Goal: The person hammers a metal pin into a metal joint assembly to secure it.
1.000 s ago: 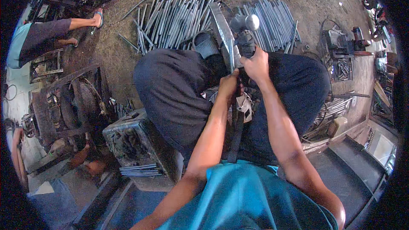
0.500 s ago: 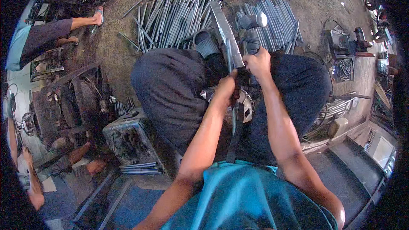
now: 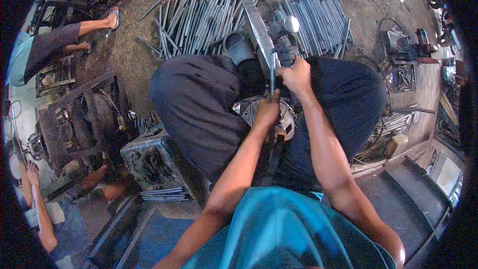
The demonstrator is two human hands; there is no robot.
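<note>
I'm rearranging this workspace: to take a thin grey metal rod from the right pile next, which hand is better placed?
Probably the right hand, though it looks occupied too: it is nearer that pile of rods. The left hand sits farther back, apparently closed around a grey metal rod.

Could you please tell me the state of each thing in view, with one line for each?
Left grip: closed around the metal rod.
Metal rod: held, beside the near end of the flat bar.
Flat bar: slanting, near end beside the hands.
Right grip: closed, apparently on the hammer-like tool.
Hammer-like tool: shiny round end turned right.
Left rod pile: loose, some rods crossing.
Right rod pile: mostly aligned.
</note>
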